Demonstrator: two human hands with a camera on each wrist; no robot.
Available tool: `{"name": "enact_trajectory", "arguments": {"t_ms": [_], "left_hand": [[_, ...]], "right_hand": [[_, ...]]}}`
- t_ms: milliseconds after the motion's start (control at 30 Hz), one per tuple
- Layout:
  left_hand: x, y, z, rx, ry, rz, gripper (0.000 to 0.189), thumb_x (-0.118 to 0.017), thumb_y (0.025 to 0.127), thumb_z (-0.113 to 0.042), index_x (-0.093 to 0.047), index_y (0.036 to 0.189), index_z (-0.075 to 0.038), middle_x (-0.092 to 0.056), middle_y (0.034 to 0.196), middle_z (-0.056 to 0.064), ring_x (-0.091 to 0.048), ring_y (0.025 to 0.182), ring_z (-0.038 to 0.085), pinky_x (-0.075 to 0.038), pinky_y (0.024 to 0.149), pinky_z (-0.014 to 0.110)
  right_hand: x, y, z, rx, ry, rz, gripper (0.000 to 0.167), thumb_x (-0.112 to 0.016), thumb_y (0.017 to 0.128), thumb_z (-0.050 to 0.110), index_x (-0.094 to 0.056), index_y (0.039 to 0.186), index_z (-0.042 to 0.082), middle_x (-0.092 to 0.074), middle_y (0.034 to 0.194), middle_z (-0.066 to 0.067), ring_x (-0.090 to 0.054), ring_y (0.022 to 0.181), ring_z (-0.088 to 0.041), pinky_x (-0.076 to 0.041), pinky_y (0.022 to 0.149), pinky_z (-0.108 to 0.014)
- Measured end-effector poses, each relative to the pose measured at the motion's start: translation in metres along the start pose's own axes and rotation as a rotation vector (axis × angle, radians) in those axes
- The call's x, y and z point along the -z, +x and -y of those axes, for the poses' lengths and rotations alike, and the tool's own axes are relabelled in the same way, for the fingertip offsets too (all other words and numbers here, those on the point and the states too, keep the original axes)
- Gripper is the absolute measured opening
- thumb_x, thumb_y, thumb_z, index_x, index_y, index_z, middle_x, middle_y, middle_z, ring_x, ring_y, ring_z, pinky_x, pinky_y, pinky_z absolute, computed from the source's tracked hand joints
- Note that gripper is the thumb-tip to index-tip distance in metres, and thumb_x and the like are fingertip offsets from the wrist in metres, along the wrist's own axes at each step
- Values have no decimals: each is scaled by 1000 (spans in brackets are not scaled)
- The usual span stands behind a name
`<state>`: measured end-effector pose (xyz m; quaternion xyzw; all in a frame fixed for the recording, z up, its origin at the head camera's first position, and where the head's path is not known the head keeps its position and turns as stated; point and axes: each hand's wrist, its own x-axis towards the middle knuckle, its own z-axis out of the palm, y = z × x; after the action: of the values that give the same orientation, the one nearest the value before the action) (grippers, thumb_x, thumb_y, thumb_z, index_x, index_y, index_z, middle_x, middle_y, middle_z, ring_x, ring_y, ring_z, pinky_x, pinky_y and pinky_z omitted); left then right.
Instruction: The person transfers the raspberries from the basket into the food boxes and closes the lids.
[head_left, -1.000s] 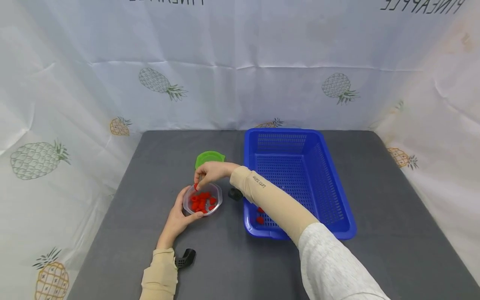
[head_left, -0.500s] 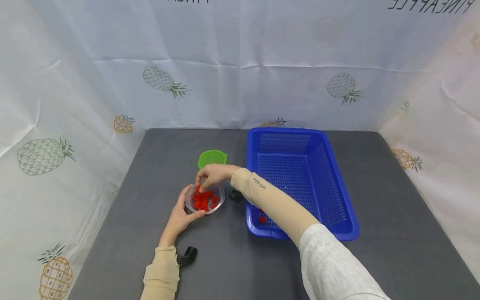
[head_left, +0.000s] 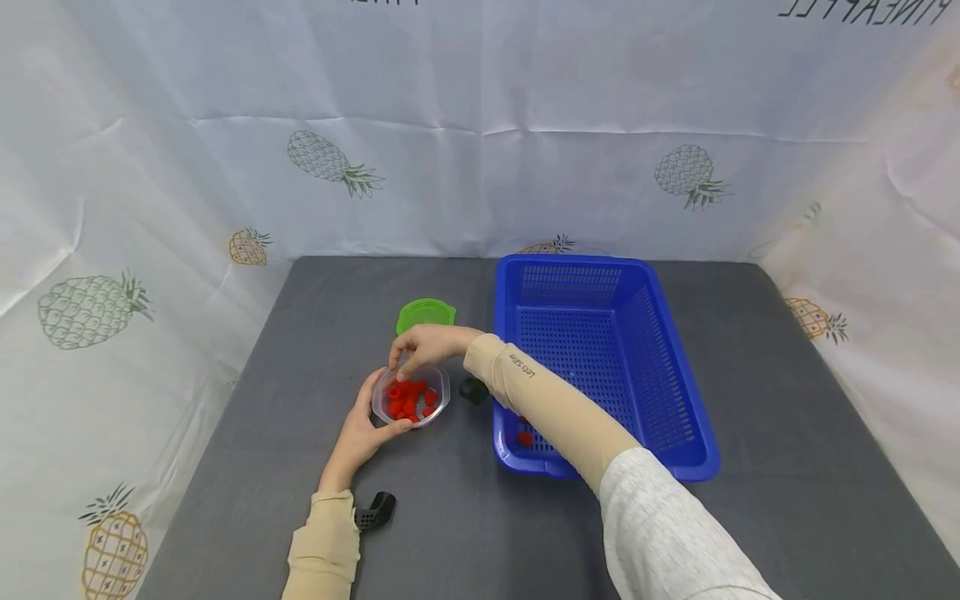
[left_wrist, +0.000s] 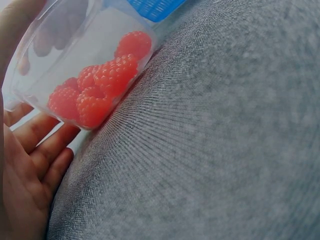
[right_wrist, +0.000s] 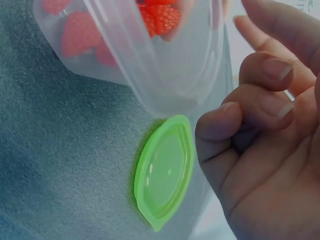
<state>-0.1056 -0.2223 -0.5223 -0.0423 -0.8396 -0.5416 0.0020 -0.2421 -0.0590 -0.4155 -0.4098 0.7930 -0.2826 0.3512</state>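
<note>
A clear plastic container (head_left: 441, 390) with several red raspberries (left_wrist: 107, 80) stands on the grey table. My left hand (head_left: 358, 433) grips its left side, thumb along the near rim and fingers round the far side. Over the container's far rim hovers my right hand (head_left: 423, 346), fingers bent, with no berry visible between them. In the right wrist view, the curled lower fingers of the right hand (right_wrist: 265, 135) show beside the container wall, holding nothing that I can see. The green lid (right_wrist: 167, 170) lies flat on the table just beyond the container.
A large blue basket (head_left: 667, 367) stands to the right, with raspberries (head_left: 525, 438) in its near left corner, partly hidden by my right forearm. Black wrist devices (head_left: 378, 510) show by both wrists. A pineapple-print sheet (head_left: 480, 167) hangs behind the table.
The raspberry pinched in my right fingertips has gone down into the container and been let go. My left hand keeps its grip. The head view has shifted slightly.
</note>
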Motion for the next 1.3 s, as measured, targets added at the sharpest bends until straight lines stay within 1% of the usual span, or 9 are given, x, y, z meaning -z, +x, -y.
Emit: {"name": "enact_trajectory", "arguments": {"t_ms": [200,300,467,600,733,833,933,1167,1300], "left_hand": [[-1,1,2,-10,-7,5,90,-77,75,-21,-22,146,-22,-32,149,12,-30,137,32,-22,110,60],[-1,1,3,-12,-29,11,90,-76,75,-18,-22,147,-21,-32,149,13,-30,138,32,-22,110,60],[-2,0,4,2,-11,11,91,-76,75,-21,-21,147,-21,-31,150,12,-29,138,32,-23,110,60],[-2,1,4,-2,2,10,91,-77,74,-24,-21,147,-20,-31,150,13,-29,138,33,-23,110,60],[-1,3,3,-16,2,3,92,-77,74,-24,-22,147,-17,-31,149,14,-29,137,33,-23,110,60],[0,4,2,-23,-2,-4,92,-77,73,-23,-23,146,-15,-30,149,14,-27,138,33,-22,111,60],[0,5,2,-28,3,-1,92,-78,73,-23,-23,146,-15,-30,150,14,-26,139,33,-21,111,59],[-1,4,4,-41,-3,1,91,-78,73,-20,-24,146,-15,-31,149,14,-27,138,32,-21,111,58],[-1,5,6,-36,1,-3,90,-77,73,-20,-24,146,-15,-31,149,14,-28,137,33,-21,111,59]], "right_hand": [[7,-6,3,26,83,-24,27,-68,84,14,-64,110,8,-50,63,-8,-39,52,-10,-34,50,-19],[10,-9,4,47,108,-37,30,-68,85,15,-63,113,6,-49,61,-9,-37,50,-10,-34,50,-19],[17,-21,7,97,131,-73,27,-68,85,18,-65,110,12,-44,57,-1,-38,51,-9,-36,53,-20],[24,-38,8,122,154,-107,25,-68,85,20,-65,109,15,-46,61,-2,-41,57,-11,-40,59,-24],[32,-57,5,136,194,-155,26,-68,85,21,-65,110,14,-47,64,-3,-39,57,-13,-39,61,-26],[38,-71,2,135,221,-200,26,-68,84,22,-65,110,16,-46,63,0,-38,58,-14,-38,61,-25],[41,-85,-3,122,241,-230,26,-68,84,23,-65,109,18,-47,64,1,-39,60,-14,-39,64,-26],[43,-112,-18,101,232,-266,26,-69,84,25,-65,108,19,-43,65,0,-35,58,-14,-38,65,-30],[41,-125,-26,91,239,-261,26,-68,84,24,-64,110,18,-43,65,1,-33,57,-14,-39,67,-32]]}}
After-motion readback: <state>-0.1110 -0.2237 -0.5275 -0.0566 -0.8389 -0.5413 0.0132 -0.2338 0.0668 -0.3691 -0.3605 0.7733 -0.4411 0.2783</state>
